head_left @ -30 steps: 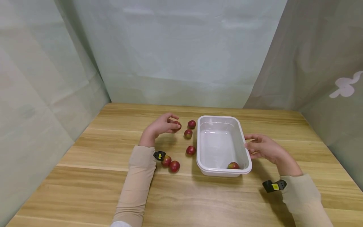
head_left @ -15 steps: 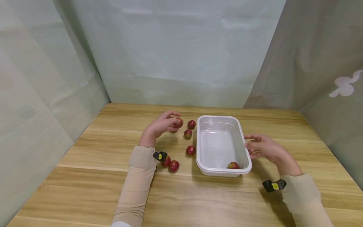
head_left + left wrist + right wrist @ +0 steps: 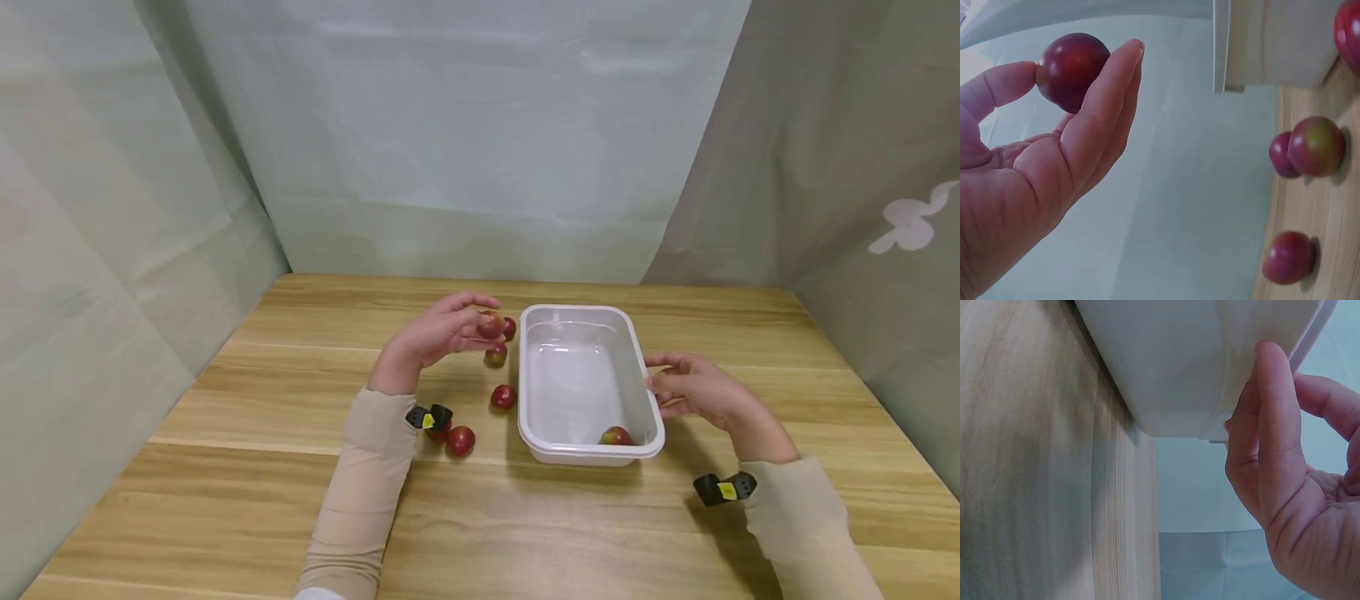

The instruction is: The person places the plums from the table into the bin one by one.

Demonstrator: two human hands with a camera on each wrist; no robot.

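The left hand point(image 3: 438, 337), pinching a red fruit point(image 3: 491, 324) between thumb and fingers, has lifted it off the surface point(image 3: 225, 467) toward the white tub point(image 3: 581, 454) steadied by the right hand's point(image 3: 701, 393) relaxed fingers.

**Materials and Surface Finish**

The desk point(image 3: 600, 533) is seen to be faced in light wood with a pronounced lengthwise grain and a smooth, low-sheen finish. The container point(image 3: 577, 454) is formed of white, slightly translucent plastic, smooth and semi-glossy, with a rolled rim. The fruit point(image 3: 1072, 70) pinched in the left hand point(image 3: 438, 333) is covered by a smooth, glossy dark-red skin; the loose fruits point(image 3: 503, 397) are shaded from red to green. The surrounding curtains point(image 3: 465, 133) are made of pale, matt cloth, lightly creased. The sleeves point(image 3: 360, 492) are knitted in matt beige fabric.
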